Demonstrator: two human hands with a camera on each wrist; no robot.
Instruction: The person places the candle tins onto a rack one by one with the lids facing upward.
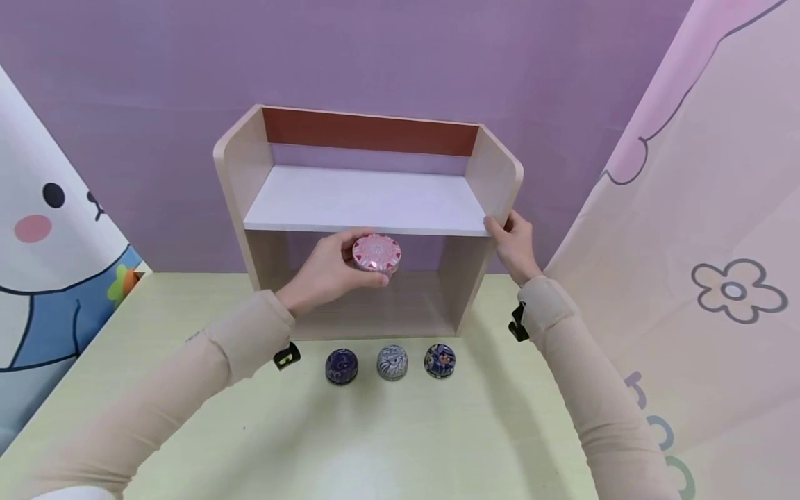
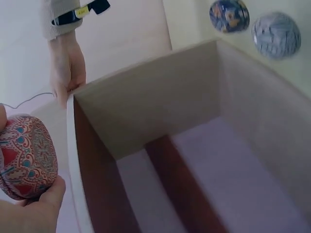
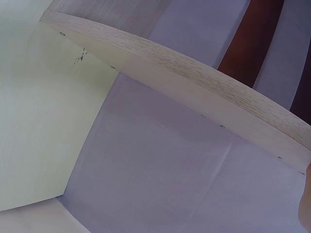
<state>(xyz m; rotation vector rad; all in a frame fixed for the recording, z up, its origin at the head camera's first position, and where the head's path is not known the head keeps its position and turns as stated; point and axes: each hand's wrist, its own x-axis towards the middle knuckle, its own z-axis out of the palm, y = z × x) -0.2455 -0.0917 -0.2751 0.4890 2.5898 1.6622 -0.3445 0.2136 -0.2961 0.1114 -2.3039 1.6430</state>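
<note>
My left hand (image 1: 334,269) grips a small round tin (image 1: 377,253) with a red and pink patterned lid, held in front of the white middle board of a small wooden shelf (image 1: 228,167). In the left wrist view the side of this tin (image 2: 28,158) shows red and blue ornaments, the thumb against it. My right hand (image 1: 515,244) holds the shelf's right side panel at the height of the middle board, thumb at the front and fingers around the outer side. Only a sliver of this hand (image 3: 305,204) appears in the right wrist view.
On the table (image 1: 375,444), before the shelf's base, stand a dark blue tin (image 1: 341,367), a grey-white tin (image 1: 392,362) and a blue flowered tin (image 1: 440,361) in a row. A purple backdrop (image 1: 387,55) hangs behind, with printed cloths (image 1: 719,229) at both sides.
</note>
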